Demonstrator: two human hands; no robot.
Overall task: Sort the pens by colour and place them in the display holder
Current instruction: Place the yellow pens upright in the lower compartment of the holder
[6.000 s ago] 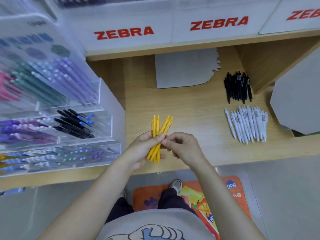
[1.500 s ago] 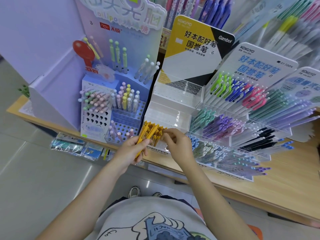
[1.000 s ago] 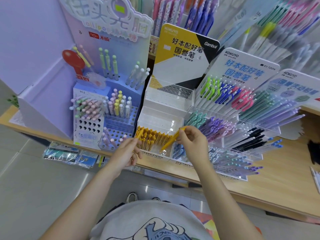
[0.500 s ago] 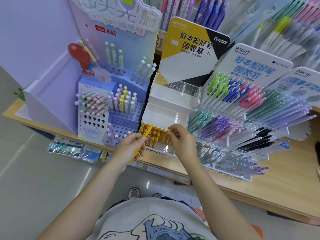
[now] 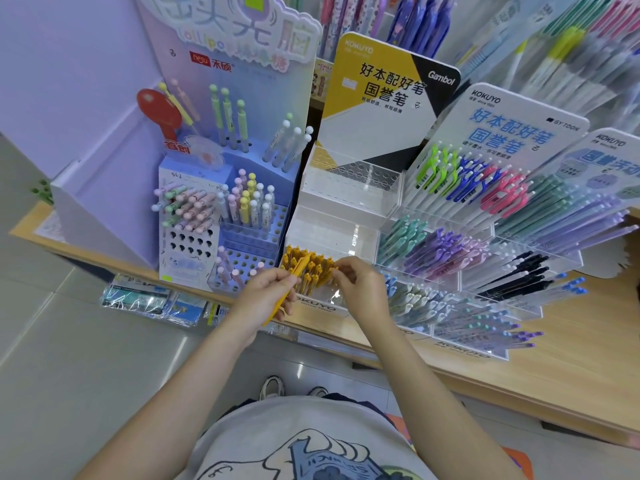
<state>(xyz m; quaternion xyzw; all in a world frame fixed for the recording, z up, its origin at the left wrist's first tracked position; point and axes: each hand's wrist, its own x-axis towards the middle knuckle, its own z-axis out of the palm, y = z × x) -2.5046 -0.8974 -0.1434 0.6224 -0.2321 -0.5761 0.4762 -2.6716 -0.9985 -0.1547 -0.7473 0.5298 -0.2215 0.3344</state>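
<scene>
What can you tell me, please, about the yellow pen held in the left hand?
The yellow pen is a slim, plain yellow stick, seemingly plastic. The left hand grips it around the middle, so only its ends show: the upper one points up and right, level with the tops of the yellow pens in the clear holder, and the lower one pokes out below the palm. It lies tilted, not upright, and is not yet in a slot. Whether it touches the others is unclear.
</scene>
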